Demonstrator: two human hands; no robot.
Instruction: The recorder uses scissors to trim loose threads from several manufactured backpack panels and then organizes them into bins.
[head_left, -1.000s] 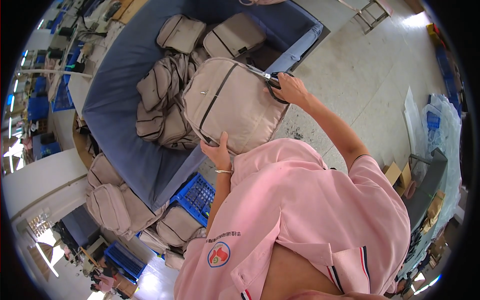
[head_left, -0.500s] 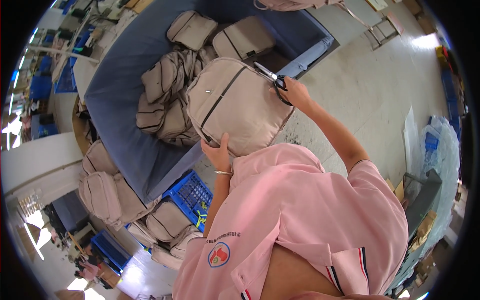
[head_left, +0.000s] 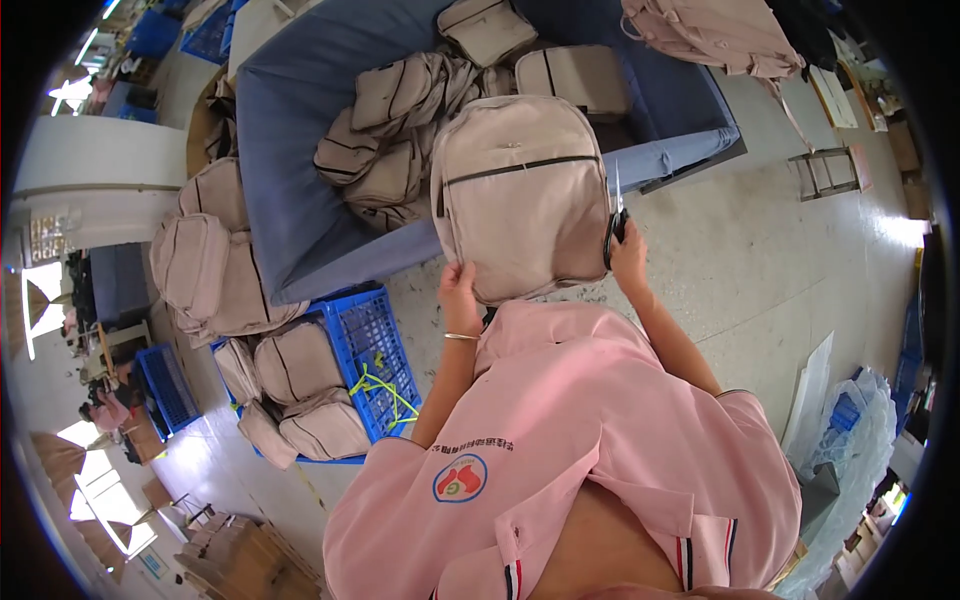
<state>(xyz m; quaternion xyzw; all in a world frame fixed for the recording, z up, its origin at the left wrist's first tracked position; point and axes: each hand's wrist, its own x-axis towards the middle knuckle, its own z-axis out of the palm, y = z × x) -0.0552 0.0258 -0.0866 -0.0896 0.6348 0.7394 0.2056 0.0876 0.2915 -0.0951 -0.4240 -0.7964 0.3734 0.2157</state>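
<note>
A beige backpack (head_left: 525, 215) with a dark zipper line across its front is held up before my body, its rounded top pointing away. My left hand (head_left: 459, 298) grips its lower left corner, thumb on the front, the other fingers partly hidden. At the backpack's right edge, my right hand (head_left: 630, 262) is closed around the black handles of a pair of scissors (head_left: 617, 215). The blades point away from me, alongside the bag. Whether the right fingers also grip the bag's edge is hidden.
Beyond the backpack stands a large blue fabric-lined bin (head_left: 300, 150) with several similar bags inside. To the left, a blue plastic crate (head_left: 372, 340) holds more bags, beside a pile of beige backpacks (head_left: 215, 270). A pink backpack (head_left: 705, 35) is at the far right, near a metal-framed stool (head_left: 825, 175).
The backpack has turned from a slant to nearly straight, its top away from me. My right hand has come lower along its right side, and the scissors now point away instead of left.
</note>
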